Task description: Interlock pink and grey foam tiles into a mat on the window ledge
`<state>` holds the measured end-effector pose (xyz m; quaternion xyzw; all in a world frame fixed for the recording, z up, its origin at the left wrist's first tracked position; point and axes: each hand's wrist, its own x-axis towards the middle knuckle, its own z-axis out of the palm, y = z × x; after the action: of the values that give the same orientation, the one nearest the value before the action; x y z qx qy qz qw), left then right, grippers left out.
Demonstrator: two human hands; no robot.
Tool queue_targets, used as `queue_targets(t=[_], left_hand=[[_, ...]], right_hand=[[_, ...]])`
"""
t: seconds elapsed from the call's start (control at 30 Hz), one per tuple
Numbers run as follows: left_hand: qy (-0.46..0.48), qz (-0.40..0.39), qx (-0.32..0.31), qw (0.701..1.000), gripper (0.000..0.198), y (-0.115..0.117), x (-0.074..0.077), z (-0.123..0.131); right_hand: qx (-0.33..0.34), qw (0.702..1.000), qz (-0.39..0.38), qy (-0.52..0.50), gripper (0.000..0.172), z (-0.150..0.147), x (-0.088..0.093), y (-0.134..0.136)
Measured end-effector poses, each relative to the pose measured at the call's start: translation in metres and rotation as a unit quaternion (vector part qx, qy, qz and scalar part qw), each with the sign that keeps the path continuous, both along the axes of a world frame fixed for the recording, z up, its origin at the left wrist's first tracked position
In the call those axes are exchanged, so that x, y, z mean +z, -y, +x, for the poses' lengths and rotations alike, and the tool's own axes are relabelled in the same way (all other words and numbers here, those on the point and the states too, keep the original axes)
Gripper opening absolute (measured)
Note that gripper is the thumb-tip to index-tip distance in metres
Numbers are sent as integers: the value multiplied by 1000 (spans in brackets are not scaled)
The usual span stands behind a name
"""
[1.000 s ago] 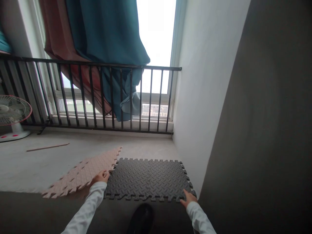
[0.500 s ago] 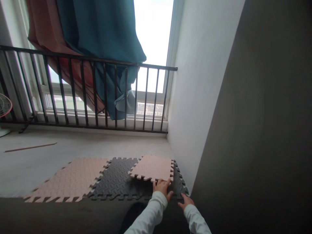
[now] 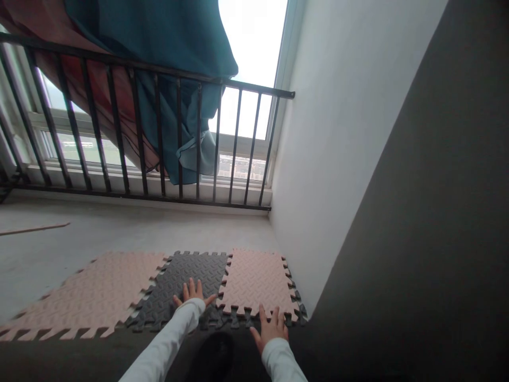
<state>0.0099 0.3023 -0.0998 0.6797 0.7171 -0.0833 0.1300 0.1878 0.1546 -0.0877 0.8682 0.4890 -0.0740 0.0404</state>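
Observation:
A pink foam mat tile (image 3: 256,281) with toothed edges lies over the right part of a black foam mat (image 3: 170,289). My left hand (image 3: 194,295) is spread flat on the black mat, its thumb close to the pink tile's left edge. At that tile's near edge, my right hand (image 3: 272,328) has its fingers apart, fingertips touching the edge. Another pink foam mat (image 3: 91,289) lies to the left of the black one.
A light wall (image 3: 318,159) rises close on the right. Behind the mats, a black metal railing (image 3: 159,198) stands before a window with blue and red curtains (image 3: 159,42). A thin stick (image 3: 35,229) lies on the grey floor (image 3: 99,223) at left.
The small pink tile, tilted up before, now lies flat against the black mat. My left hand has moved left onto the black mat; my right hand has come to the tile's near edge.

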Motion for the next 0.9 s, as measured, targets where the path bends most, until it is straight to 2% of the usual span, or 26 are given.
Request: queue_targets(t=[0.07,0.17,0.23,0.37,0.57,0.73,0.9], left_hand=[[6,-4,3,1000,80,-10,-11,-22],[0,1,-13,1000,90,-14,-23,-34],[-8,-7,-20,1000,99,-13,-25,-33],[-3,-46,-33,998,106,-12,-19,-32],[11,-52,-32,998,105,-14,-21,-33],[8,-51,-28,998,104,-12,-26,-32],[-1,-71,-27,997,102,-10,-19,-31]], right_hand=[[4,1000,-5,2,63,-14,-10,-9],[0,1000,-7,6,62,-22,-23,-23],[-8,1000,6,22,63,-22,-29,-32],[-21,998,16,61,61,-14,-35,-54],[-36,996,13,76,46,18,-30,-103],[-24,997,4,74,46,43,-22,-144],[-14,996,-4,87,45,60,-17,-184]])
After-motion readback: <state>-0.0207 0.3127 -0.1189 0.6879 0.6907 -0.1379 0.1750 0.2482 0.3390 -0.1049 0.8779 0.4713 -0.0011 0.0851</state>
